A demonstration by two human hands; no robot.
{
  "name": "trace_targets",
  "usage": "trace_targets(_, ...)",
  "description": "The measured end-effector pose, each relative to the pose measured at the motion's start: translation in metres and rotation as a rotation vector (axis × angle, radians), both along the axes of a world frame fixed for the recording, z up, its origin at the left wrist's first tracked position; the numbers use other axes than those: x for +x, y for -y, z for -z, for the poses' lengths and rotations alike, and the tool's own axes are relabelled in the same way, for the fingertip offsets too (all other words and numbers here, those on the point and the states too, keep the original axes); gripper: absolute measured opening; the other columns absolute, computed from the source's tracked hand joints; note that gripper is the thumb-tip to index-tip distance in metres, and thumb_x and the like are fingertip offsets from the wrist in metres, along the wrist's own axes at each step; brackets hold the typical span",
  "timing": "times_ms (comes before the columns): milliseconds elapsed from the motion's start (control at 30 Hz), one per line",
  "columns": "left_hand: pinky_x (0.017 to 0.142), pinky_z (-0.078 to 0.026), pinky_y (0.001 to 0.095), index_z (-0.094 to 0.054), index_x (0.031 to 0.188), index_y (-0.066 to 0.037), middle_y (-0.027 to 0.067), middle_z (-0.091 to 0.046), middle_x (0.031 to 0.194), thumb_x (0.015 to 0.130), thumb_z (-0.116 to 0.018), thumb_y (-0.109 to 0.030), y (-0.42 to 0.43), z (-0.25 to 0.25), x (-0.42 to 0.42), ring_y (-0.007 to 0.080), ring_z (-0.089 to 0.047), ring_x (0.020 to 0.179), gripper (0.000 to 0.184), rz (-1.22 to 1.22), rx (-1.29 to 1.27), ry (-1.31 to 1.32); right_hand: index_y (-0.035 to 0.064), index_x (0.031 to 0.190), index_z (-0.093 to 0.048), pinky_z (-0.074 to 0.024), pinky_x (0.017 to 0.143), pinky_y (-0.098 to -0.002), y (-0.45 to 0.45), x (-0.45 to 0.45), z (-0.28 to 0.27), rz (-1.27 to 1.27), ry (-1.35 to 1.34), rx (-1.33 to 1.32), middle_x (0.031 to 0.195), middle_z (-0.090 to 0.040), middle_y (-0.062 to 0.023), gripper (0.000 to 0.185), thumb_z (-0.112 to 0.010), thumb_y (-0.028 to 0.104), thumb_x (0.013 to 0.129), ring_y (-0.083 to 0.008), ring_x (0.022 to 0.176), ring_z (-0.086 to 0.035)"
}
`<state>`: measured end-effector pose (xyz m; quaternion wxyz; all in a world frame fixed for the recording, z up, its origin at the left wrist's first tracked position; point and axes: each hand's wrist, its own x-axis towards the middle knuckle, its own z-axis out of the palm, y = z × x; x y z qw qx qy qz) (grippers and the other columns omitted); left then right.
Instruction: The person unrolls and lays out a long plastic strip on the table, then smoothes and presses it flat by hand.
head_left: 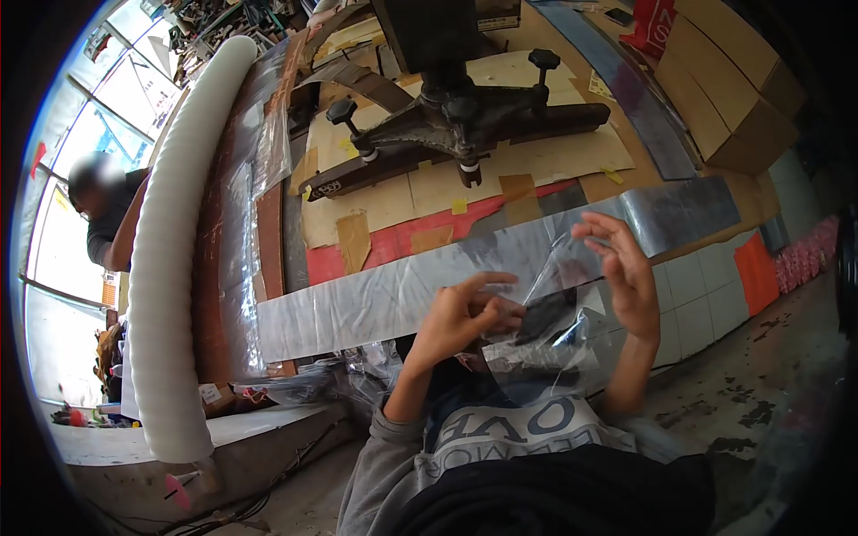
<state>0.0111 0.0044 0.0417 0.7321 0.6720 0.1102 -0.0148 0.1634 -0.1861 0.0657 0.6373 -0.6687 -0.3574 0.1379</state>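
Note:
A clear plastic bag (pixel 554 344) hangs between my two hands in front of my body, its glossy edge running up from left to right. My left hand (pixel 469 317) has its fingers bent together on the bag's left side. My right hand (pixel 626 272) is raised at the bag's right side, palm turned inward, with thumb and fingers apart. Beneath the hands, a long pale grey sheet (pixel 357 313) lies along the near edge of the worktable. Whether the right fingertips touch the film is unclear.
A black metal clamp frame (pixel 465 125) with knobs stands on the table. A long white foam roll (pixel 174 241) lies at the left, with another person (pixel 107 205) beyond it. Cardboard boxes (pixel 715 89) are at the right. Red and brown material (pixel 393 255) lies behind the grey sheet.

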Motion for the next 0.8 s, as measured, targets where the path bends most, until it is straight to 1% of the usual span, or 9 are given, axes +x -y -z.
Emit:
trace_targets(33, 0.084, -0.056, 0.0298, -0.051, 0.125, 0.004, 0.0165, -0.069, 0.104, 0.093, -0.044, 0.001, -0.001, 0.002, 0.002, 0.0208, -0.069, 0.093, 0.033, 0.11, 0.157, -0.038, 0.0016, 0.132, -0.048, -0.0385, 0.102, -0.044, -0.01, -0.009, -0.005, 0.044, 0.072, -0.053, 0.128, -0.053, -0.0157, 0.059, -0.062, 0.041, 0.09, -0.0275, 0.116, -0.055)
trace_targets(167, 0.091, -0.053, 0.0345, -0.045, 0.129, 0.005, 0.0139, -0.06, 0.119, 0.098, -0.043, -0.002, 0.002, 0.029, 0.02, 0.0213, -0.062, 0.108, 0.033, -0.014, -0.005, 0.275, 0.0064, 0.133, -0.049, -0.033, 0.106, -0.0463, -0.054, -0.012, 0.025, 0.086, 0.622, -0.304, 0.136, -0.046, -0.0133, 0.053, -0.066, 0.027, 0.086, -0.0297, 0.127, -0.046)
trace_targets(267, 0.09, -0.054, 0.035, -0.043, 0.13, 0.005, 0.0108, -0.062, 0.114, 0.1, -0.042, -0.008, -0.008, 0.027, 0.037, 0.021, -0.064, 0.105, 0.032, -0.141, -0.182, 0.12, 0.0093, 0.131, -0.052, -0.0279, 0.109, -0.0518, -0.075, -0.015, 0.041, 0.181, 0.845, -0.413, 0.139, -0.043, -0.011, 0.05, -0.066, 0.023, 0.085, -0.0287, 0.132, -0.041)
trace_targets(333, 0.084, -0.056, 0.0324, -0.048, 0.124, 0.005, 0.0115, -0.063, 0.106, 0.101, -0.042, -0.009, -0.012, 0.03, 0.042, 0.019, -0.065, 0.097, 0.028, -0.194, 0.016, 0.145, 0.0099, 0.129, -0.055, -0.0251, 0.109, -0.0558, -0.083, -0.018, 0.035, 0.302, 1.041, -0.474, 0.138, -0.043, -0.0095, 0.047, -0.066, 0.021, 0.085, -0.0268, 0.132, -0.04)
trace_targets(400, 0.078, -0.057, 0.0298, -0.053, 0.118, 0.006, 0.0122, -0.065, 0.098, 0.102, -0.041, -0.011, -0.014, 0.035, 0.045, 0.017, -0.066, 0.09, 0.026, -0.24, 0.211, 0.163, 0.0094, 0.126, -0.058, -0.0234, 0.108, -0.0582, -0.091, -0.022, 0.035, 0.286, 1.04, -0.425, 0.13, -0.05, -0.0073, 0.042, -0.064, 0.015, 0.084, -0.0231, 0.127, -0.046)
trace_targets(500, 0.077, -0.057, 0.0291, -0.055, 0.117, 0.007, 0.0139, -0.065, 0.1, 0.103, -0.042, -0.018, -0.009, 0.032, 0.044, 0.0182, -0.067, 0.091, 0.032, -0.339, -0.19, 0.164, 0.0096, 0.126, -0.058, -0.0246, 0.108, -0.0552, -0.097, -0.024, 0.04, 0.252, 0.966, -0.334, 0.121, -0.055, -0.0044, 0.043, -0.061, 0.009, 0.084, -0.0187, 0.117, -0.054)
trace_targets(600, 0.075, -0.056, 0.0269, -0.054, 0.122, 0.006, 0.0134, -0.065, 0.108, 0.104, -0.04, -0.021, -0.005, 0.023, 0.038, 0.0141, -0.066, 0.091, 0.036, -0.428, -0.298, 0.118, 0.0091, 0.128, -0.057, -0.0246, 0.108, -0.0546, -0.097, -0.022, 0.054, 0.232, 0.956, -0.328, 0.122, -0.055, -0.0043, 0.046, -0.062, 0.009, 0.082, -0.0188, 0.116, -0.054)
trace_targets(700, 0.073, -0.056, 0.0264, -0.054, 0.122, 0.007, 0.0142, -0.065, 0.11, 0.104, -0.038, -0.025, -0.007, 0.026, 0.039, 0.0127, -0.065, 0.09, 0.04, -0.41, -0.245, 0.124, 0.01, 0.13, -0.056, -0.0238, 0.108, -0.0546, -0.095, -0.021, 0.054, 0.217, 0.967, -0.33, 0.121, -0.055, -0.0043, 0.05, -0.063, 0.008, 0.08, -0.0184, 0.115, -0.055)
trace_targets(800, 0.074, -0.054, 0.0252, -0.055, 0.12, 0.008, 0.0148, -0.065, 0.109, 0.105, -0.037, -0.025, -0.012, 0.038, 0.042, 0.0133, -0.065, 0.09, 0.04, -0.391, 0.003, 0.115, 0.0111, 0.131, -0.056, -0.0237, 0.108, -0.0544, -0.096, -0.021, 0.049, 0.163, 0.94, -0.349, 0.12, -0.055, -0.0042, 0.053, -0.064, 0.005, 0.079, -0.0178, 0.114, -0.055)
